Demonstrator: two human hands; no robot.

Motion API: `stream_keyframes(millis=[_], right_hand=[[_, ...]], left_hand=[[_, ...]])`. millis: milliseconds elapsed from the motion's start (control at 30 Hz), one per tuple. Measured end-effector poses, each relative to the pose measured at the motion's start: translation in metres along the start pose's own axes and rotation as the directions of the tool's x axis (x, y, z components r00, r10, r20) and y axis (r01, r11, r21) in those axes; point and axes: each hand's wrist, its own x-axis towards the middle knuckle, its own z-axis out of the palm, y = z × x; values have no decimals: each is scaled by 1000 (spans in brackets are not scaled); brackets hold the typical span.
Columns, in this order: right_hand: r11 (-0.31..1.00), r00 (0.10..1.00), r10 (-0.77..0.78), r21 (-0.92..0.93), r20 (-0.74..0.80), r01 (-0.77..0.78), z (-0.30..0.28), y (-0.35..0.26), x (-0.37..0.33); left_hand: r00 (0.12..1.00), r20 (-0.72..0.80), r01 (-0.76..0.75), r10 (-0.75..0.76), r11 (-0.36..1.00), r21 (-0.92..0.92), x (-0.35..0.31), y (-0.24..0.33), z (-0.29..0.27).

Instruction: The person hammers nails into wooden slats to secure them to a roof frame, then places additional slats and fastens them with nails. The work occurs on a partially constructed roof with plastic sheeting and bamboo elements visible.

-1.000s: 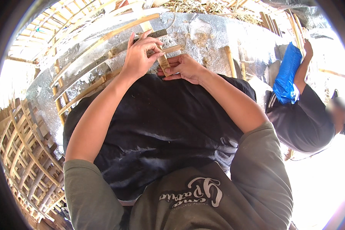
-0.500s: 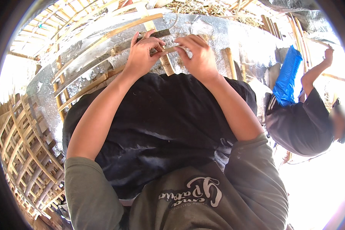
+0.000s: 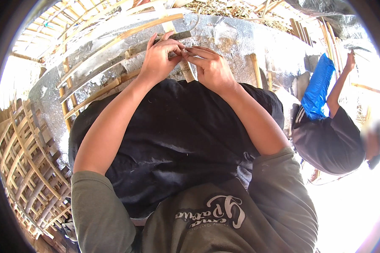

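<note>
My left hand [image 3: 159, 59] and my right hand [image 3: 213, 69] meet above my lap, fingertips pinched together. Between them is a short, thin pale strip, mostly hidden by the fingers now. The index and middle fingers of the left hand stick up. Just behind that hand lies a dark, flat slat [image 3: 179, 36]. Under the meeting fingertips a pale bamboo piece [image 3: 187, 72] slopes down to the black cloth [image 3: 177, 126] over my lap.
Bamboo slats [image 3: 126, 31] joined like a frame lie left of my hands on a silvery sheet [image 3: 257, 40]. A woven bamboo panel [image 3: 29, 168] stands far left. On the right, a co-worker [image 3: 329, 145] in dark clothes has an arm raised beside a blue plastic wrap [image 3: 318, 90].
My right hand has moved left and its fingertips now meet the left hand's, covering the strip that showed between them. The co-worker's raised arm has shifted slightly left.
</note>
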Motion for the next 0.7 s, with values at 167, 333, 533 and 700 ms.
stream_keyframes(millis=[167,333,533,700], right_hand=[[999,999,35,-9,30,-35,3,2,-4],[984,979,175,21,107,-178,-1,-3,-3],[993,991,112,40,76,-116,3,4,-5],[994,993,107,14,53,-107,4,3,-7]], left_hand=[[1000,-25,-6,5,1000,-30,1,4,-1],[999,-43,5,-8,998,-63,0,3,0],[999,-40,-12,11,999,-41,0,2,-1],[1000,-27,-15,15,1000,-6,0,0,-1]])
